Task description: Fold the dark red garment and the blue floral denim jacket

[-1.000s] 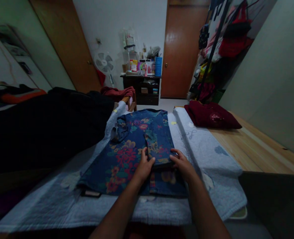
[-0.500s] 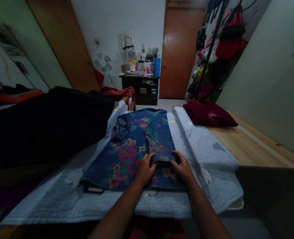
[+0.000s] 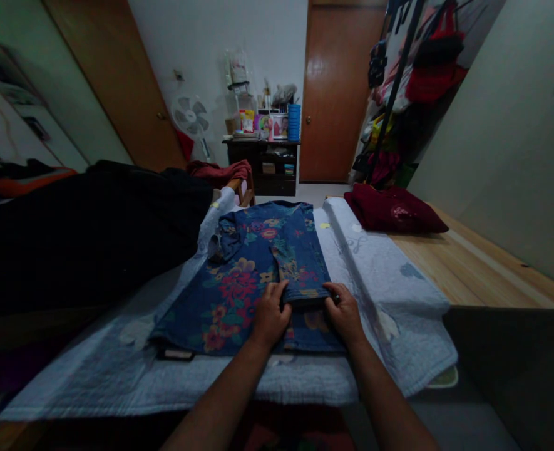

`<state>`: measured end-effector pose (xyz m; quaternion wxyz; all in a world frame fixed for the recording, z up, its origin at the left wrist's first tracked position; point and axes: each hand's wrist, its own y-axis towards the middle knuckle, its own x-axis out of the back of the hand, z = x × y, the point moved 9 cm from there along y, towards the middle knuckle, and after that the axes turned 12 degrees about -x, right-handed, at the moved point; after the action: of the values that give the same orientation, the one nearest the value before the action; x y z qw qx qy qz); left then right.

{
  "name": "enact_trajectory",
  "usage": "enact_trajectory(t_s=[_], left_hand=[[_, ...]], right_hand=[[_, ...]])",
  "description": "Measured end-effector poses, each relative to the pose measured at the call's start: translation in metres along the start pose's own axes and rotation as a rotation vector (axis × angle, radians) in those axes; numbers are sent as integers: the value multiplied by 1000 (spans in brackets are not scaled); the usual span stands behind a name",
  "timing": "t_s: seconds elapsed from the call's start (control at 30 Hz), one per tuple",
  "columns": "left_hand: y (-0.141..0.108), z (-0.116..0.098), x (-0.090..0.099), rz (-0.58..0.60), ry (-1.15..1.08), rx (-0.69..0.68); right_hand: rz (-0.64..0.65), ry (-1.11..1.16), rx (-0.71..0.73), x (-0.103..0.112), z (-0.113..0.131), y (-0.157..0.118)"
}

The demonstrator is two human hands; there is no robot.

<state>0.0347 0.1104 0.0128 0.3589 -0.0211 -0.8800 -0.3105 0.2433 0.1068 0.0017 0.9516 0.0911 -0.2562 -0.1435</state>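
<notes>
A blue floral shirt (image 3: 239, 282) lies spread on a pale quilted cover. Its right side is folded inward, and the sleeve (image 3: 300, 266) lies lengthwise on top with its cuff toward me. My left hand (image 3: 271, 313) pinches the cuff's left corner between thumb and fingers. At the right corner, my right hand (image 3: 343, 310) grips the same cuff. The cuff edge stretches between both hands, with its dark opening facing me. The other sleeve (image 3: 230, 238) is bunched at the shirt's left side.
Black cloth (image 3: 89, 238) is heaped on the left. The quilted cover (image 3: 394, 288) reaches right to a wooden board (image 3: 464, 269), where a folded maroon garment (image 3: 394, 210) lies. Farther back are a fan (image 3: 191, 116), a dark cabinet (image 3: 262, 166) and a door (image 3: 328, 94).
The cuff now lies flatter between my hands, and its edge looks straighter. Both hands keep their hold, with fingers slightly shifted. The view has tilted a little.
</notes>
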Motion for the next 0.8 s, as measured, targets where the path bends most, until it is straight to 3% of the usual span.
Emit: enact_trajectory(t_s=[0.13, 0.27, 0.37, 0.8], left_hand=[[1, -9, 11, -85, 68, -70], [2, -17, 10, -30, 93, -121], [2, -18, 6, 8, 80, -135], [3, -19, 8, 3, 115, -122]], right_hand=[[-16, -40, 21, 0, 1, -1], [-58, -28, 58, 4, 6, -2], [-19, -31, 109, 2, 12, -3], [21, -74, 88, 0, 10, -2]])
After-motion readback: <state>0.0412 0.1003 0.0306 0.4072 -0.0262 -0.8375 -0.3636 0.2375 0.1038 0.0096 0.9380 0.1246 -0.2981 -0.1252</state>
